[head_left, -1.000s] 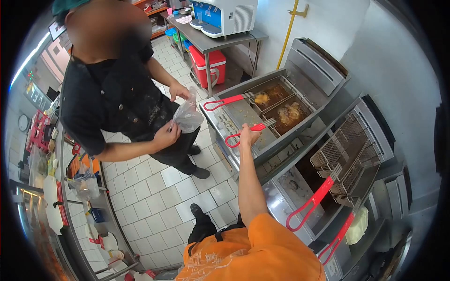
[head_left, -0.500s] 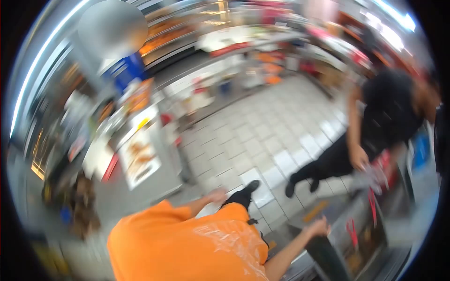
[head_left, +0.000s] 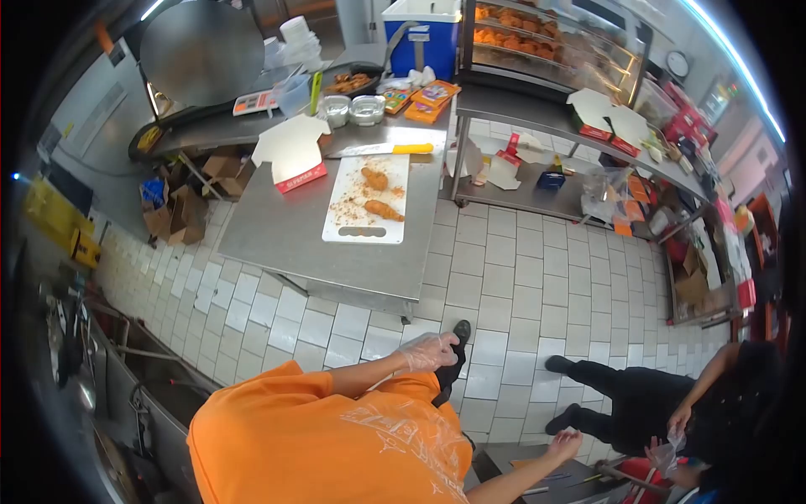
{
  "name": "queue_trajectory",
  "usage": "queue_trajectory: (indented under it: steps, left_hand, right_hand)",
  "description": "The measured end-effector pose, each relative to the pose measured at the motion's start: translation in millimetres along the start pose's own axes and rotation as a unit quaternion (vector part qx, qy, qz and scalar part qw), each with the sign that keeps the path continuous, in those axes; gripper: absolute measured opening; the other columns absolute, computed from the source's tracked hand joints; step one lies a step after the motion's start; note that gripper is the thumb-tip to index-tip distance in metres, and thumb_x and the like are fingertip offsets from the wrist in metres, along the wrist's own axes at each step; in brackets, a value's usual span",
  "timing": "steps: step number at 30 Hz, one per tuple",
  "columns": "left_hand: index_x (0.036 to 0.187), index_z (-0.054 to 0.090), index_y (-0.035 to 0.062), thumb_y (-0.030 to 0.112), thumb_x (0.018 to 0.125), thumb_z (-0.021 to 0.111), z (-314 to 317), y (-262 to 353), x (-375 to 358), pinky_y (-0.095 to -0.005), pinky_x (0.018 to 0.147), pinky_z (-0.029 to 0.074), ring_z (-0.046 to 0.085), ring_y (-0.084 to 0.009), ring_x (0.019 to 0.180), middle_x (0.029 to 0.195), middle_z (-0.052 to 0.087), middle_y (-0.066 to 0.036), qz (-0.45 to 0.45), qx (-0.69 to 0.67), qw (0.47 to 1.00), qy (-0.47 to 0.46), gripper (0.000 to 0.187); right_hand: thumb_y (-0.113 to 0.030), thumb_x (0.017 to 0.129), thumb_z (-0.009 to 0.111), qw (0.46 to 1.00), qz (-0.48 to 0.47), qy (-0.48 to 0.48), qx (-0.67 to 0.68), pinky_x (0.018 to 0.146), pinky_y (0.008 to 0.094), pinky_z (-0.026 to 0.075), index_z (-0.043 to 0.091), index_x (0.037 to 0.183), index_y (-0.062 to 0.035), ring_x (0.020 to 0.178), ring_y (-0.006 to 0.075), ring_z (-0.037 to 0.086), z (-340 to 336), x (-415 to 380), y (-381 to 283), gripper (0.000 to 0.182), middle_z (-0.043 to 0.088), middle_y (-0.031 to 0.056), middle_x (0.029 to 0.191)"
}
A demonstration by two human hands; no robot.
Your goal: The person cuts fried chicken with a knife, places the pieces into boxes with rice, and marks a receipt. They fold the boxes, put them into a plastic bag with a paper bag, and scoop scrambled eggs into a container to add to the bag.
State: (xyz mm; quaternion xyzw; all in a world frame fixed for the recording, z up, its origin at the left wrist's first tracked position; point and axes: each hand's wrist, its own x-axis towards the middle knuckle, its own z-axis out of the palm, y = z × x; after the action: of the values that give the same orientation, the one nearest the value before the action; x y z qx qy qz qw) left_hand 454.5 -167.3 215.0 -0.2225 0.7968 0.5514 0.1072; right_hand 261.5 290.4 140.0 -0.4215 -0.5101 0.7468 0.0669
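Curling loosely, apparently empty, the gloved left hand (head_left: 428, 351) is near the table (head_left: 281, 239); whether the half-closed right hand (head_left: 567, 445) holds anything cannot be told. Beyond the left hand, chicken (head_left: 384, 210) lies on a board (head_left: 396, 170), then a knife (head_left: 382, 150), whose bare blade could cut a careless reach.

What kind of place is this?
Likely a fried-chicken takeaway kitchen: breaded pieces lie on a white cutting board, an open red-and-white box stands beside it, and a lit display cabinet holds more fried food.
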Motion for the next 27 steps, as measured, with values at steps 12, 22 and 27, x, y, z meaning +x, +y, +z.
queue_trajectory:
  steps: [12, 22, 27]
  left_hand:
    - [0.117, 0.069, 0.0185, 0.013, 0.067, 0.079, -295.4, -39.6, 89.2, -0.0402, 0.094, 0.051, 0.064, -0.0296, 0.104, 0.114, 0.065, -0.013, -0.006, 0.504, 0.792, 0.344, 0.052]
    - [0.127, 0.05, -0.0054, 0.031, 0.087, 0.069, -296.1, -36.0, 100.4, -0.053, 0.084, 0.053, 0.068, -0.044, 0.094, 0.097, 0.069, -0.027, -0.36, 0.06, 0.721, 0.588, 0.057]
    - [0.133, 0.047, -0.0032, 0.042, 0.092, 0.06, -285.6, -42.4, 133.9, -0.0498, 0.086, 0.053, 0.067, -0.0435, 0.097, 0.109, 0.067, -0.029, -0.433, 0.079, 0.681, 0.585, 0.062]
  right_hand:
    - [-0.019, 0.095, 0.062, 0.735, -0.05, -0.496, -0.459, 0.07, 0.0316, 0.053, 0.055, 0.124, -0.0089, 0.081, 0.0141, 0.061, 310.3, -125.9, 39.0, 0.031, 0.064, 0.0037, 0.097]
    - [-0.02, 0.098, 0.06, 0.592, 0.095, -0.491, -0.632, 0.07, 0.0333, 0.058, 0.059, 0.122, -0.0037, 0.085, 0.0187, 0.066, 403.1, -93.4, 81.4, 0.029, 0.068, 0.0105, 0.107]
    - [-0.019, 0.098, 0.06, 0.456, -0.026, -0.61, -0.647, 0.067, 0.03, 0.054, 0.061, 0.117, -0.0046, 0.083, 0.0148, 0.065, 574.4, -109.8, 116.3, 0.023, 0.069, 0.0073, 0.098]
